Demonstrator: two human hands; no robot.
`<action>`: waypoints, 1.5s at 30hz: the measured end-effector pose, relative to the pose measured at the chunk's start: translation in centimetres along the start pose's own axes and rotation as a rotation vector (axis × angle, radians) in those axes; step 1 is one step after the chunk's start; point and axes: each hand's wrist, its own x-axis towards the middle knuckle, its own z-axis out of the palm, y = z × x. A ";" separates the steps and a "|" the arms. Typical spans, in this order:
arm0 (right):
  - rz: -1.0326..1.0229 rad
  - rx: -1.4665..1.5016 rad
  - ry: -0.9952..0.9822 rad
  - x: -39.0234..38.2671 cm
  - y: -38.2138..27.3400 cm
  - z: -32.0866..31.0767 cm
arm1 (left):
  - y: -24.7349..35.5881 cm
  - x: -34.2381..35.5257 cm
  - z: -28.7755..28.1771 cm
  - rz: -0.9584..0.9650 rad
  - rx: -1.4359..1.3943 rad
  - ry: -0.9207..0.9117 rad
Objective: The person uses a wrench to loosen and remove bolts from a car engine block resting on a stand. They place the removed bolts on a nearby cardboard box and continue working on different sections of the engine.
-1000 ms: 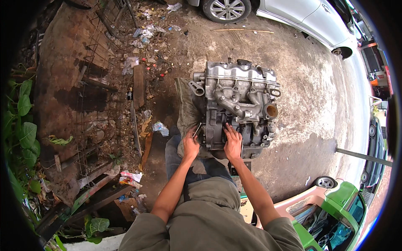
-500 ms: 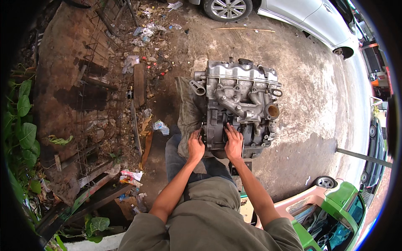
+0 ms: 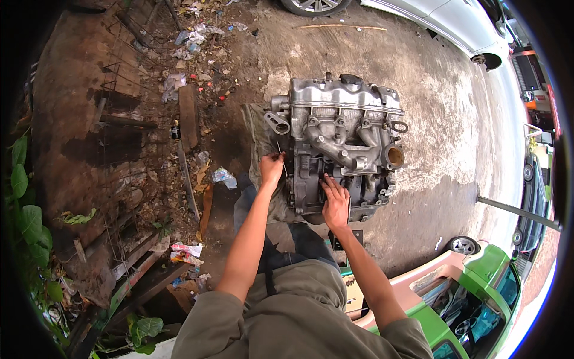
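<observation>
A grey metal engine [image 3: 344,149] stands on the ground before me, its cast intake manifold [image 3: 332,146] facing up at the middle and a ribbed silver cover [image 3: 344,93] along the far side. My left hand [image 3: 272,170] is closed at the engine's left end around a thin metal rod-like tool [image 3: 278,146], whose exact kind is too small to tell. My right hand [image 3: 335,201] rests on the dark engine block [image 3: 308,185], below the manifold, with fingers stretched out. A thin pale strip shows beside its wrist.
A dirty cloth [image 3: 258,134] lies under the engine's left side. Litter, a plank [image 3: 188,116] and rusty wire mesh cover the ground at left. A silver car [image 3: 430,18] stands at the far right, a green vehicle [image 3: 478,287] at the near right.
My left hand has moved away from me, up along the engine's left end, and the thin tool now shows in it. My right hand stays on the block. The view has shifted slightly.
</observation>
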 end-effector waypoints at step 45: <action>-0.009 0.010 0.023 -0.3 0.3 0.4 | -5.6 -12.8 -2.6 0.147 0.044 -0.047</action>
